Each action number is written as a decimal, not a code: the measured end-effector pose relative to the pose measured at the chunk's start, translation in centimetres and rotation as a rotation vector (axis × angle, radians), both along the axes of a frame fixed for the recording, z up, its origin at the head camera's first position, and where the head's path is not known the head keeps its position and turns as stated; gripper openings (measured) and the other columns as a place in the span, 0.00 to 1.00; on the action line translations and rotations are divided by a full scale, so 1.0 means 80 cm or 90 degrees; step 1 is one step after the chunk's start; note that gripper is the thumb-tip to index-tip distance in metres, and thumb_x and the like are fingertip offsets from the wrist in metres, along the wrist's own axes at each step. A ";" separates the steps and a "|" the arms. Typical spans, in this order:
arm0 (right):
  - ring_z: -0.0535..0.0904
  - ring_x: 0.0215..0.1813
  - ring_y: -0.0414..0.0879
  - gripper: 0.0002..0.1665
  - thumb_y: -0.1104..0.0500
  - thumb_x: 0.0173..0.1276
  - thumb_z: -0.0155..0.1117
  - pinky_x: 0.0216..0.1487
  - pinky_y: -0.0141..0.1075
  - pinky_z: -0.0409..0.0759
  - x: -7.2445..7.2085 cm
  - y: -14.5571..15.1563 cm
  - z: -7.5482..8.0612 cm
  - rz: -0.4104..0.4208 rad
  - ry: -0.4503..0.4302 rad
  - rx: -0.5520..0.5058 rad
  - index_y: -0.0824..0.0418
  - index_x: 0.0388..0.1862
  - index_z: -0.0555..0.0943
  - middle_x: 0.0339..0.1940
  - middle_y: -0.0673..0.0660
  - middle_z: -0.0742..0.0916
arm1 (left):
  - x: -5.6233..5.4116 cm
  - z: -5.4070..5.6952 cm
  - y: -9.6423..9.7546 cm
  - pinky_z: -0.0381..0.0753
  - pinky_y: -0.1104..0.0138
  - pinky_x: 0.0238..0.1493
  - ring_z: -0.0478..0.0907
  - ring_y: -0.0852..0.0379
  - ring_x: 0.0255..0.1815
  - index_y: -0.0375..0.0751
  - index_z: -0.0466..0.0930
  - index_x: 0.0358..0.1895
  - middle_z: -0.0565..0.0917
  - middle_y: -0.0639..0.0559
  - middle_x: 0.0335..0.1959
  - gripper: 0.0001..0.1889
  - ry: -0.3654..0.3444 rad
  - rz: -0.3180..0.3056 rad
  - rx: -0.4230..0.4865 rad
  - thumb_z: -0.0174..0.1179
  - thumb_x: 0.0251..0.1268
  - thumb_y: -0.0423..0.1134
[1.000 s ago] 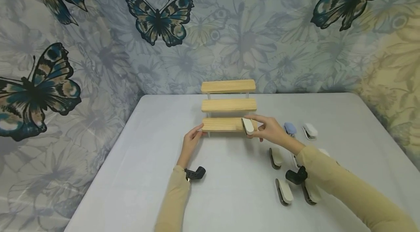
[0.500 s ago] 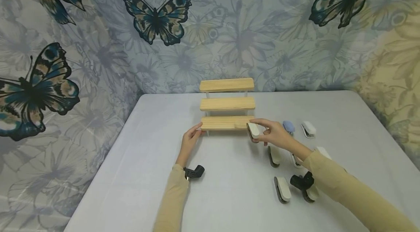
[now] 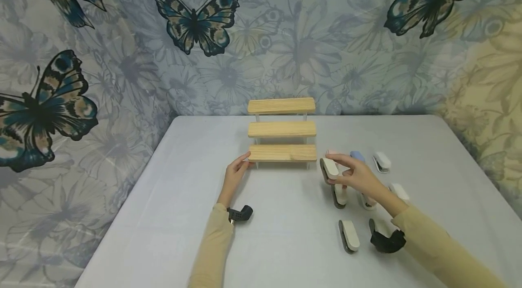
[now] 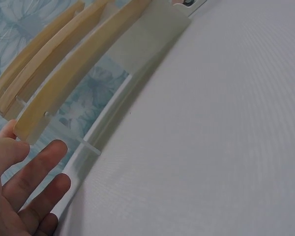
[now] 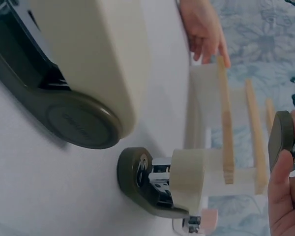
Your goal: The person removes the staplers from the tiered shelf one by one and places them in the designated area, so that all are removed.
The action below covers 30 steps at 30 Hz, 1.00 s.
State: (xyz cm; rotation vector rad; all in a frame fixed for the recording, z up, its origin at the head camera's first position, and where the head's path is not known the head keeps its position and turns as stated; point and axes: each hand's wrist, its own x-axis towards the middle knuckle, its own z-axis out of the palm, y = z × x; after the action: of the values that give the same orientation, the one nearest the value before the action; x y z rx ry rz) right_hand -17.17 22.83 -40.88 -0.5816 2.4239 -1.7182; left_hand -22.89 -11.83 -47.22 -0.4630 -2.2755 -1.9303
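A cream stapler with a dark green base [image 3: 329,168] is pinched between the thumb and fingers of my right hand [image 3: 360,177], raised just right of a three-tier wooden shelf stand [image 3: 282,153]. Only the stapler's dark green end [image 5: 283,130] shows in the right wrist view. My left hand [image 3: 235,177] is at the left end of the lowest board [image 4: 71,81]. In the left wrist view its thumb and index finger pinch the board's corner while the other fingers extend loosely. Beneath the held stapler stands a similar cream stapler [image 3: 340,196], partly covered by it.
Several staplers stand on the white table's right: a cream one [image 3: 349,236], a blue one [image 3: 357,156], white ones [image 3: 382,161] and a pink one [image 5: 209,221]. Another lies partly behind the black right wrist camera [image 3: 387,240]. A butterfly-print backdrop [image 3: 195,21] rises behind.
My right hand has carried the stapler off the front of the lowest board, to the right and toward me. The left hand has stayed at the board's end.
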 end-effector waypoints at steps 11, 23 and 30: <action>0.82 0.32 0.51 0.35 0.71 0.58 0.60 0.26 0.43 0.78 0.038 0.038 0.008 -0.032 -0.051 0.024 0.65 0.65 0.62 0.63 0.72 0.62 | -0.003 -0.004 -0.003 0.70 0.57 0.51 0.76 0.41 0.44 0.28 0.68 0.57 0.79 0.32 0.39 0.17 -0.018 0.002 0.013 0.49 0.65 0.28; 0.81 0.28 0.49 0.37 0.81 0.54 0.54 0.25 0.39 0.78 0.087 0.092 -0.003 0.014 0.007 0.010 0.68 0.64 0.61 0.57 0.35 0.71 | -0.002 -0.005 -0.002 0.75 0.68 0.39 0.76 0.36 0.37 0.28 0.68 0.57 0.79 0.30 0.31 0.20 -0.038 -0.005 0.003 0.52 0.61 0.23; 0.82 0.33 0.47 0.39 0.79 0.55 0.57 0.25 0.38 0.78 0.111 0.128 -0.006 -0.008 0.020 0.038 0.64 0.66 0.60 0.58 0.34 0.71 | -0.006 -0.002 -0.004 0.74 0.68 0.39 0.76 0.37 0.35 0.29 0.68 0.57 0.79 0.33 0.29 0.21 -0.028 -0.009 -0.002 0.54 0.59 0.24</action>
State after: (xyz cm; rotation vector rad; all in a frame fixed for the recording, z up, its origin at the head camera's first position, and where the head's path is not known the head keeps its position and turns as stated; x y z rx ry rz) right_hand -8.31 33.04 -41.33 -0.5908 2.4955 -1.6473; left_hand -23.34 -12.18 -47.37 -0.4429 -2.3091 -1.9626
